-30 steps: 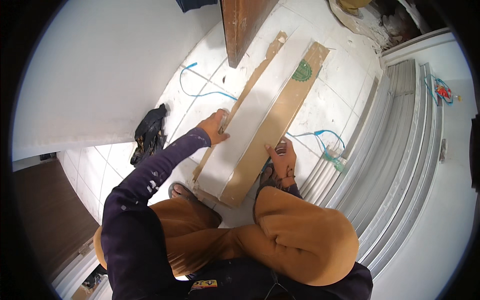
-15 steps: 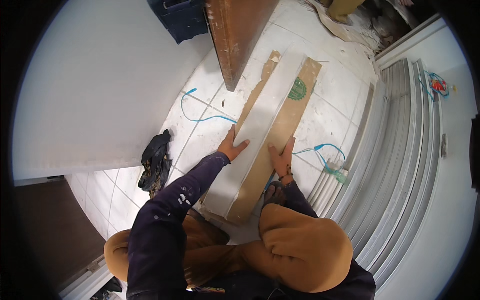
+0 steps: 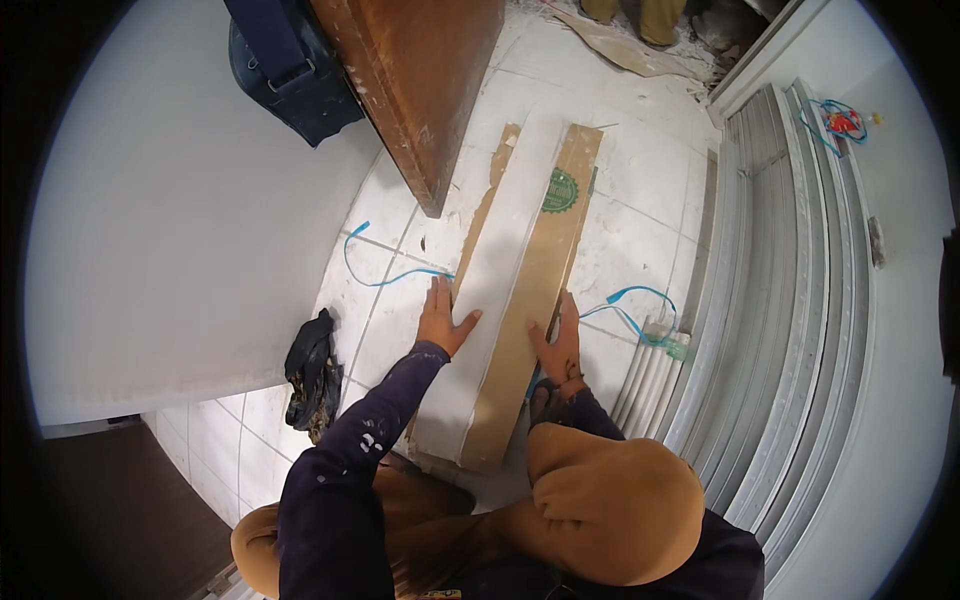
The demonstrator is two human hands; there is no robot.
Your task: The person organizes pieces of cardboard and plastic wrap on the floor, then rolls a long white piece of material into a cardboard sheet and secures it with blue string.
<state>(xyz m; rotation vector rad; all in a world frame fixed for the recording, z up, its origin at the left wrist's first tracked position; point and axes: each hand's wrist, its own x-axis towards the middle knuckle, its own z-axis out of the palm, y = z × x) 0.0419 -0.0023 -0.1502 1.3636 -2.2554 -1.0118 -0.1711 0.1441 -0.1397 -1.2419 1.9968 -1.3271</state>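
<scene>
A long flat bundle lies on the tiled floor between my feet: a white strip (image 3: 500, 265) on folded brown cardboard (image 3: 545, 270) with a round green print. My left hand (image 3: 445, 320) rests at its left edge, fingers stretched out along the side and thumb on the white strip. At the right edge, my right hand (image 3: 557, 345) has its fingers extended along the cardboard's side, its thumb on top. A blue strap shows on both sides, its left end (image 3: 405, 278) near my left fingertips and its right loop (image 3: 645, 292) beyond my right hand. Its middle is hidden by the bundle.
A brown wooden door (image 3: 420, 90) juts in from the far left, beside a dark blue bag (image 3: 290, 85). Crumpled black plastic (image 3: 315, 370) lies left. Long grey profiles (image 3: 770, 270) and shorter white slats (image 3: 640, 385) line the right. Another person's trousered legs (image 3: 660, 20) stand far off.
The view has shifted, so the bundle appears further left and lower, and more of the bag and door shows. My hands stay at the bundle's two edges; the left fingers are straighter.
</scene>
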